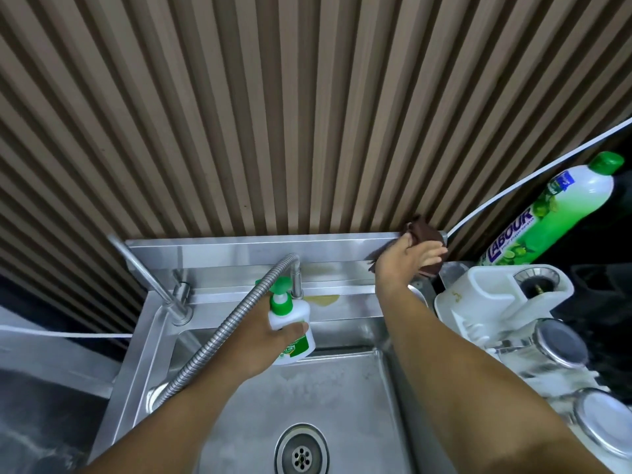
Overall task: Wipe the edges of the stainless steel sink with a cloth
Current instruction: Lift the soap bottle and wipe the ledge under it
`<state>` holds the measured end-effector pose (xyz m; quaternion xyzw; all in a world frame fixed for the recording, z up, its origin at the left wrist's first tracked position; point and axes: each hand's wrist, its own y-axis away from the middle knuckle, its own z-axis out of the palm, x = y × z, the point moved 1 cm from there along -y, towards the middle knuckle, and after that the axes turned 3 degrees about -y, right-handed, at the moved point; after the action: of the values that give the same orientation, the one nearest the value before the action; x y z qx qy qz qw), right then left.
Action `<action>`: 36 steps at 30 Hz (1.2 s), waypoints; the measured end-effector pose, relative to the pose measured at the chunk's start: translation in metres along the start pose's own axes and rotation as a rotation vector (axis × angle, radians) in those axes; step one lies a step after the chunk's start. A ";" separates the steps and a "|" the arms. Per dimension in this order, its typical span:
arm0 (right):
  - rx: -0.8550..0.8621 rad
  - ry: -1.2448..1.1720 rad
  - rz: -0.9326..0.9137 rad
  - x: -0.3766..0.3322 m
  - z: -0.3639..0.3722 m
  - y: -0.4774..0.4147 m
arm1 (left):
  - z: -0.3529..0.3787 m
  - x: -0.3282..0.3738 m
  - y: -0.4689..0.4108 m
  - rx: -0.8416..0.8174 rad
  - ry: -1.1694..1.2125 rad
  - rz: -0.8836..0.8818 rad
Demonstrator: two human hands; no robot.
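Head view. Found dark brown cloth [425, 234] bunched on back right corner of stainless steel sink [239, 241] rim, pressed there by right hand [407, 261], fingers nearly straight across it. Noted left hand [270, 347] wrapped round white pump bottle [290, 319] above basin, beside flexible faucet hose [219, 333]. Logged green LABOUR bottle [554, 213] leaning right of sink.

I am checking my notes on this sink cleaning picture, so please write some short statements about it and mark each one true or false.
1. The right hand presses a dark brown cloth on the back right corner of the stainless steel sink. True.
2. The left hand is empty. False: it holds a white plastic pump bottle with a green head.
3. A yellowish stain lies on the sink's back ledge near the metal tap. True.
4. The big green plastic detergent bottle is to the left of the sink. False: it is to the right of the sink.
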<state>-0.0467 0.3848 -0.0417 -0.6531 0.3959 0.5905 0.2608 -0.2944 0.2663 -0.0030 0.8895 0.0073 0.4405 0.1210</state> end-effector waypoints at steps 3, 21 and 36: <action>0.039 -0.163 0.255 -0.002 0.009 0.023 | -0.001 0.000 0.003 0.001 0.007 0.008; -0.187 -0.334 0.362 -0.012 -0.025 0.003 | -0.003 0.003 0.008 -0.036 0.030 -0.005; -0.941 0.953 -0.892 0.096 -0.016 0.093 | -0.008 -0.004 0.014 -0.038 -0.020 0.021</action>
<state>-0.1153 0.3003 -0.1206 -0.9729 -0.1236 0.1934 -0.0275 -0.3044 0.2538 0.0017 0.8914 -0.0117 0.4330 0.1332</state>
